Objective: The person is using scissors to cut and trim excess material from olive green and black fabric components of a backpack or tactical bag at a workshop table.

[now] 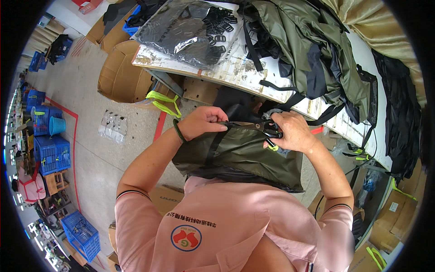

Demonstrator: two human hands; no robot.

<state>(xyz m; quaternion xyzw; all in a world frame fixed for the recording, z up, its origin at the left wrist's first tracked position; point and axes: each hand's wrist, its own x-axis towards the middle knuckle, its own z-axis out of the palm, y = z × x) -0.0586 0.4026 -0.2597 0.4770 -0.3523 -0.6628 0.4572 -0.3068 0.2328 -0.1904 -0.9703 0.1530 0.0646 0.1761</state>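
A pair of dark scissors [247, 125] is in my right hand [294, 131], its fingers and thumb wrapped round the handles. The blades point left and reach to the fingertips of my left hand [201, 122]. Those fingertips are pinched together on something dark and small at the scissor tips, which I cannot make out. Below both hands an olive-green bag [258, 156] with black trim lies across my lap. A black strap [214, 147] on it runs up toward my left fingertips. Grey, crumpled material [276, 111] and a bit of yellow-green [273, 147] show around my right hand.
Ahead stands a worn white table [156, 58] with a plastic bag of black buckles [186, 34] and a heap of olive bags [290, 27] with dangling straps. A cardboard box [122, 75] is at its left. Blue crates [52, 152] line the far left floor.
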